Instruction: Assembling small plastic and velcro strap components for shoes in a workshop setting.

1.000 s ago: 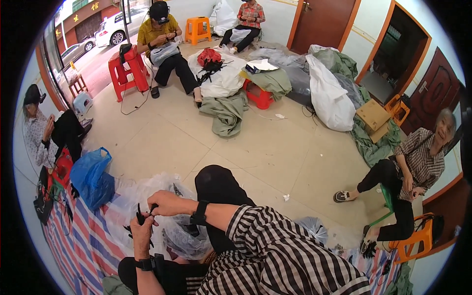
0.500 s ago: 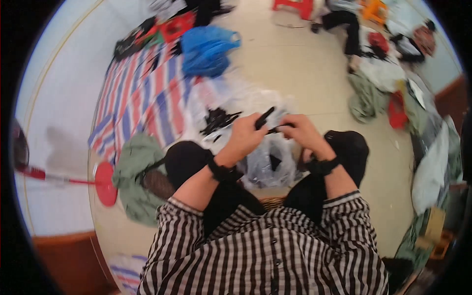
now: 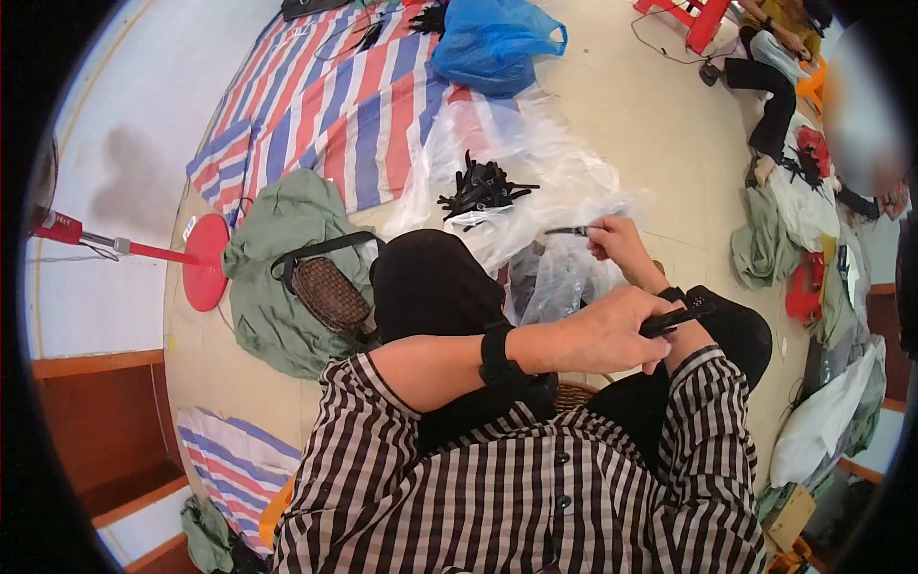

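My left hand [image 3: 607,332] reaches across to the right, over my right forearm, its fingers closed on a slim black elongated piece [image 3: 675,320]. Whether it touches that forearm I cannot tell. Farther out, my right hand [image 3: 623,247] pinches a thin black strip [image 3: 566,231] that points left. Below the strip, between my knees, is a clear plastic bag [image 3: 562,284] with dark pieces inside. A pile of similar black strips [image 3: 485,186] lies to the left on a spread clear plastic sheet [image 3: 564,158].
A blue plastic bag [image 3: 492,43] sits on a striped sheet [image 3: 316,124] at the far left. Left of my knee lie green cloth [image 3: 273,316] and a brown pouch [image 3: 332,295], near a round red stand base [image 3: 206,261]. Another person [image 3: 765,91] sits at the far right.
My hands have moved apart: the left went right and nearer my body, across my right forearm, still holding the black piece. The right hand still holds the strip. The whole view has shifted.
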